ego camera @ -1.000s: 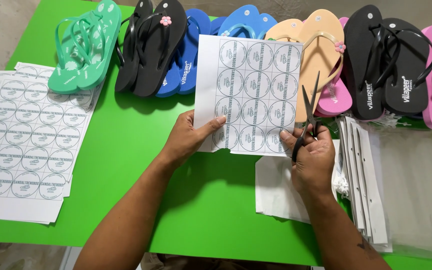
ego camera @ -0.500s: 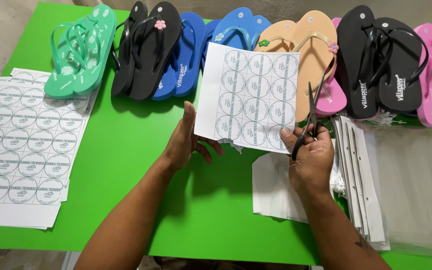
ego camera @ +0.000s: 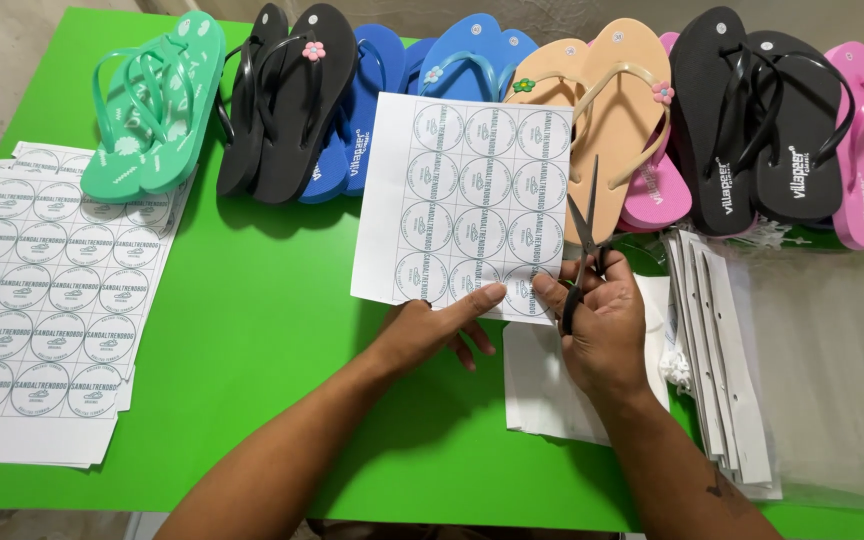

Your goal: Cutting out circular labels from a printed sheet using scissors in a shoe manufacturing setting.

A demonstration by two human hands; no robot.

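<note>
I see my left hand (ego camera: 432, 325) pinching the sheet (ego camera: 462, 200), right hand (ego camera: 602, 325) gripping scissors (ego camera: 584, 240); sandals (ego camera: 602, 110) line the green table (ego camera: 252, 300).

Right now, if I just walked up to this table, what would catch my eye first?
Probably the bright green table and the row of colourful flip-flops along its far edge: mint, black, blue, tan and pink. Next, the white sheet of round printed labels held up at the centre, the left hand gripping its lower edge and the right hand holding scissors at its right side. More label sheets lie at the left.
</note>
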